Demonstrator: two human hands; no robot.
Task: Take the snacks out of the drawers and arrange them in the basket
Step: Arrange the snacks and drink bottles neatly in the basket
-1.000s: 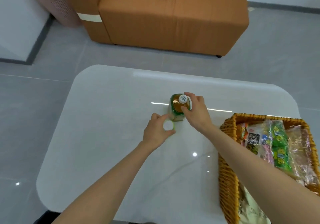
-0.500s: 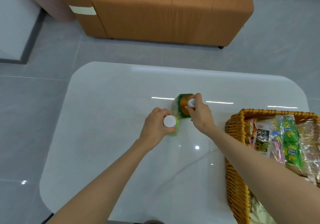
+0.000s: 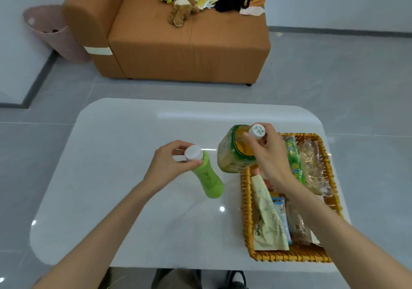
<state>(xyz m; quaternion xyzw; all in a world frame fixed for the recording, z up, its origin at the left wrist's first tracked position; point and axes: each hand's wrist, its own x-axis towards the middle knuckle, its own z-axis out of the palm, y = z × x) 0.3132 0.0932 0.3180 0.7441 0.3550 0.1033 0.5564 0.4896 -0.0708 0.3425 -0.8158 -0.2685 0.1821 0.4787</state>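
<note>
A person's left grip (image 3: 171,165) is closed around the white cap and neck of a smooth lime-green bottle (image 3: 208,180), which tilts over the glossy white counter (image 3: 111,177). Just to its right, the right grip (image 3: 266,152) pinches the white cap of a wider bottle (image 3: 234,152) with a green label and orange contents, held at the near-left corner of a woven wicker basket (image 3: 246,217). Under the right forearm, crinkly snack packets (image 3: 267,221) fill the basket; that arm hides several, and their print is too small to read.
</note>
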